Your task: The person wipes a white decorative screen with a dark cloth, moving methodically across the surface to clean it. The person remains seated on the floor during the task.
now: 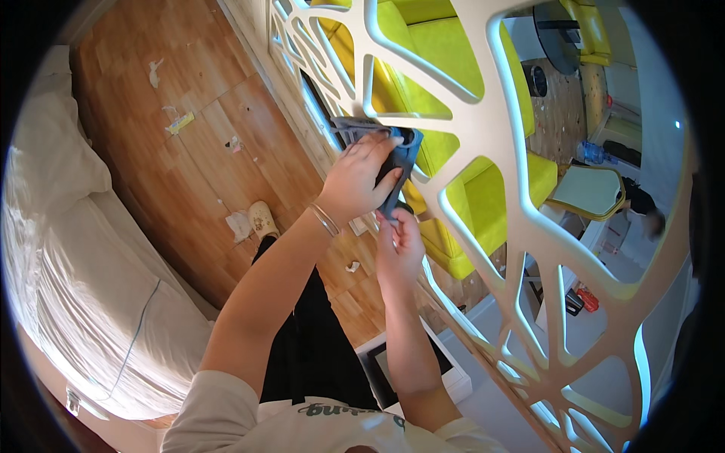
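A folded grey-blue cloth item (412, 148) with a dark inner area is held up in front of me, close to the white lattice partition (512, 141). My left hand (357, 180), with a bracelet at the wrist, lies over its face, fingers and thumb spread across the fabric. Just below, my right hand (400, 243) pinches the lower end between thumb and fingers. The hands cover part of the cloth, so its exact kind cannot be told.
Yellow-green sofas (439, 51) show through the partition, with a gold-rimmed mirror (586, 191) farther right. To the left is a bed with white covers (102, 283). Paper scraps (238, 226) litter the wooden floor (221, 164) near my clog (261, 219). A white cabinet (456, 380) stands by my right forearm.
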A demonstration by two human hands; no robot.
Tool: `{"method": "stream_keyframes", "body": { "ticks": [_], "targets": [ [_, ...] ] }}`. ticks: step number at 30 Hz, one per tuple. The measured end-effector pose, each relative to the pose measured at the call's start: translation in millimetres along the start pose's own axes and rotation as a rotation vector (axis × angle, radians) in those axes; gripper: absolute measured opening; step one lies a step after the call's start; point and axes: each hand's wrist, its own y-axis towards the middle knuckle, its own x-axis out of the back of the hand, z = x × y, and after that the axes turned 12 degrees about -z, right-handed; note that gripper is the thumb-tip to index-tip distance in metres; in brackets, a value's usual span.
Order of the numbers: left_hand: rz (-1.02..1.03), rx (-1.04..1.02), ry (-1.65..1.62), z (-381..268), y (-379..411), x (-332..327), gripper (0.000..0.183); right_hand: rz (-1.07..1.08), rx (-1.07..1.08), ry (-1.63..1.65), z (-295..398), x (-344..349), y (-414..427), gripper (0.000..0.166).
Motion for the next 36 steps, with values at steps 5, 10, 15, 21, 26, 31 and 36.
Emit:
{"method": "stream_keyframes", "body": {
  "ticks": [5, 10, 15, 21, 26, 31, 36],
  "targets": [
    [-0.053, 0.064, -0.194, -19, -4, -9, 0.032, -0.076, 0.094, 0.016, 19, 0, -2, 0.015],
    [-0.06, 0.219, -0.389, -59, -19, -14, 0.027, -0.141, 0.168, 0.064, 20, 31, -23, 0.015],
    [-0.137, 0.715, -0.767, -107, -11, -2, 0.029, -0.112, 0.451, 0.083, 39, 40, -24, 0.014],
    [-0.281, 0.583, -0.975, -135, 6, -1, 0.033, -0.096, 0.846, -0.153, 64, 50, -15, 0.03],
    [-0.162, 0.415, -0.723, -97, -17, -25, 0.037, 0.017, 0.716, -0.135, 89, 11, 20, 0.058],
    [-0.199, 0.378, -0.606, -94, -22, -16, 0.038, -0.104, 0.883, -0.398, 94, -3, 38, 0.055],
    [-0.222, 0.128, -0.237, -77, -29, -16, 0.028, -0.051, 0.802, -0.776, 96, 15, 24, 0.051]
  ]
}}
